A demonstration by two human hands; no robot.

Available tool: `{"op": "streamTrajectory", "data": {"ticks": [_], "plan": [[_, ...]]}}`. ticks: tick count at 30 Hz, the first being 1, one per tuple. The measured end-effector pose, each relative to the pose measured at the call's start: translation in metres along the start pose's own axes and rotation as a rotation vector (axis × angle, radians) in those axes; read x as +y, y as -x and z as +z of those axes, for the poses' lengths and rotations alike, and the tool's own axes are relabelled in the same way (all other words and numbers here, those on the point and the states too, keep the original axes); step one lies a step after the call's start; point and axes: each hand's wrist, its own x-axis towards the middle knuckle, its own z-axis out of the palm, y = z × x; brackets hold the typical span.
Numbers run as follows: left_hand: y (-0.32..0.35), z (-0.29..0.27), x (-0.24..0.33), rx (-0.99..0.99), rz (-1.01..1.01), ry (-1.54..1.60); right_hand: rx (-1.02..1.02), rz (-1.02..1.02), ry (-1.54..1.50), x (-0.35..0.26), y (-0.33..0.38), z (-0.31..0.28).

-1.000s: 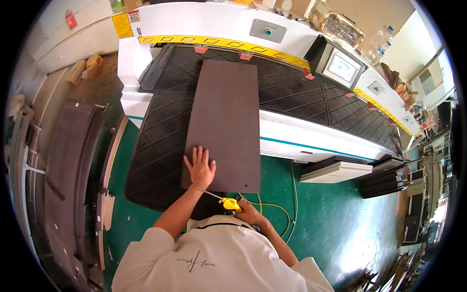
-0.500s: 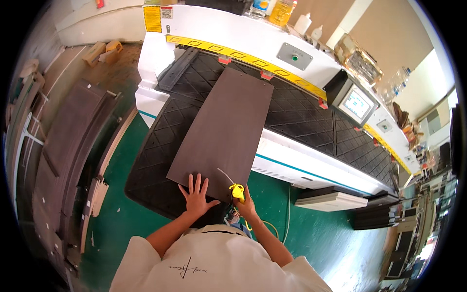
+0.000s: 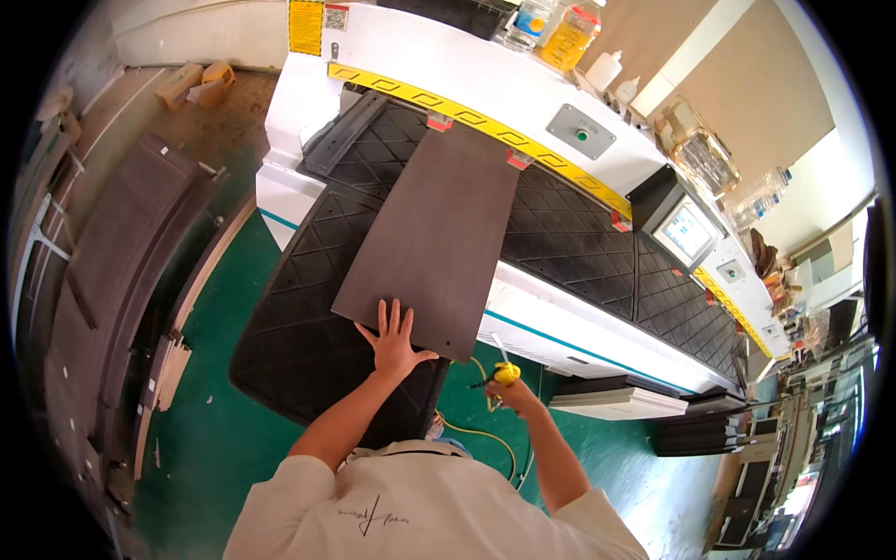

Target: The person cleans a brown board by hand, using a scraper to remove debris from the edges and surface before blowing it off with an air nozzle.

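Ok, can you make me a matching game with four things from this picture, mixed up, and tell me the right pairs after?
Things:
1. left hand
2. right hand
3. long board
4. floor

Places, colours and states:
A. shiny green
B. closed around a yellow tool with a thin nozzle
C. spread out at the near end of the board
D. dark brown, lying on a black grooved bed

Right pairs:
1-C, 2-B, 3-D, 4-A
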Motion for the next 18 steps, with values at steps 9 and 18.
{"op": "streamTrajectory", "data": {"ticks": [9, 18], "plan": [[-0.003, -0.009, -0.012, 0.045, 0.037, 0.08, -0.038, -0.318, -0.732, -0.071, 0.021, -0.057], [-0.005, -0.012, -0.014, 0.06, 0.048, 0.065, 0.003, -0.686, -1.12, -0.244, 0.021, -0.081]]}}
